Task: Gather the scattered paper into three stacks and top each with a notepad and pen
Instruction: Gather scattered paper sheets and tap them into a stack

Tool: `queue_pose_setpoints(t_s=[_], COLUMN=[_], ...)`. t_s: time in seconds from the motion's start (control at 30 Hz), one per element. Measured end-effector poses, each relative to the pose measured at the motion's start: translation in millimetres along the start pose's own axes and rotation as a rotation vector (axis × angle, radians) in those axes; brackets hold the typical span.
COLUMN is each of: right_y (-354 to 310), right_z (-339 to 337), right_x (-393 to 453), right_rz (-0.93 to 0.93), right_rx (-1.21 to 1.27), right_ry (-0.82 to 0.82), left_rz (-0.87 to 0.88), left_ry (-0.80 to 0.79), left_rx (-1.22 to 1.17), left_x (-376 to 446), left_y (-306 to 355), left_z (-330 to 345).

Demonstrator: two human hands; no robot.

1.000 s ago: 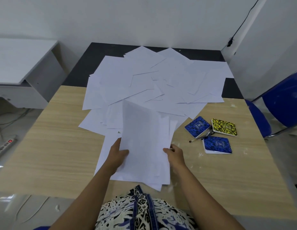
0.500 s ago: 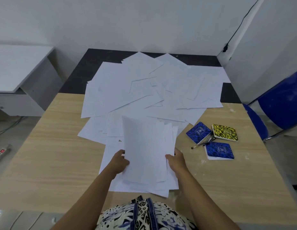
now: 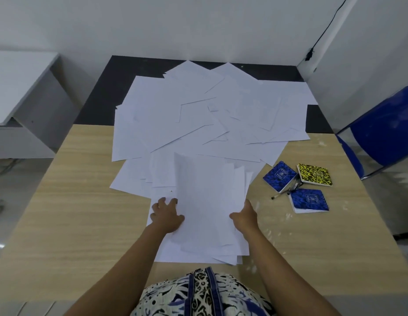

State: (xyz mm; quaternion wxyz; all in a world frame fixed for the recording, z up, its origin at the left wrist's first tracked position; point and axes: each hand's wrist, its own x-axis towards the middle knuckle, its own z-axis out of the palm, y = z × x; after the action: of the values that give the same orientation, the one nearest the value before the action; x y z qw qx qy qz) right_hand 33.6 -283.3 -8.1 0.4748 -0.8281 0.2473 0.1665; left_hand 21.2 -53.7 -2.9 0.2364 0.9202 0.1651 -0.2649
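Observation:
Many white sheets (image 3: pixel 198 115) lie scattered over the far half of the table. Closer to me, a loose bundle of sheets (image 3: pixel 207 201) stands tilted up, held between both hands. My left hand (image 3: pixel 167 216) grips its left edge and my right hand (image 3: pixel 245 216) grips its right edge. More sheets lie flat under the bundle. To the right lie two blue notepads (image 3: pixel 280 176) (image 3: pixel 309 200) and a yellow notepad (image 3: pixel 314 174). Pens (image 3: pixel 289 190) lie between the notepads, partly hidden.
The wooden table (image 3: pixel 84 213) has bare surface left and right of the papers; its far part is black (image 3: pixel 100 92). A blue chair (image 3: pixel 385 131) stands at the right. A grey desk (image 3: pixel 18 92) is at the left.
The view has tilted down slightly. Both hands have slid a little lower along the bundle's edges, and the sheets have come closer together.

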Motion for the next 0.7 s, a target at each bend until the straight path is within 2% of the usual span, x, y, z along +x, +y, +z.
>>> queue_pose_setpoints(t_s=[0.23, 0.37, 0.47, 0.6, 0.7], right_y=[6.7, 8.8, 5.2, -2.4, -5.6], right_z=[10.3, 16.7, 20.4, 17.1, 9.1], right_x=[-2.0, -0.1, 3.1, 6.9, 9.7], right_rz=[0.048, 0.068, 0.095, 0.032, -0.034], right_rx=[-0.022, 0.029, 0.137, 0.122, 0.068], right_ry=[-0.078, -0.11, -0.13, -0.191, -0.227], left_rz=[-0.177, -0.222, -0.213, -0.151, -0.113], left_ry=[0.069, 0.21, 0.269, 0.231, 0.284], left_rx=[-0.157, -0.357, -0.63, -0.701, -0.789], left_x=[2.9, 2.6, 1.6, 1.2, 0.5], left_y=[-18.9, -27.1, -33.6, -45.1, -49.7], left_z=[5.4, -4.0, -14.1, -20.7, -28.2])
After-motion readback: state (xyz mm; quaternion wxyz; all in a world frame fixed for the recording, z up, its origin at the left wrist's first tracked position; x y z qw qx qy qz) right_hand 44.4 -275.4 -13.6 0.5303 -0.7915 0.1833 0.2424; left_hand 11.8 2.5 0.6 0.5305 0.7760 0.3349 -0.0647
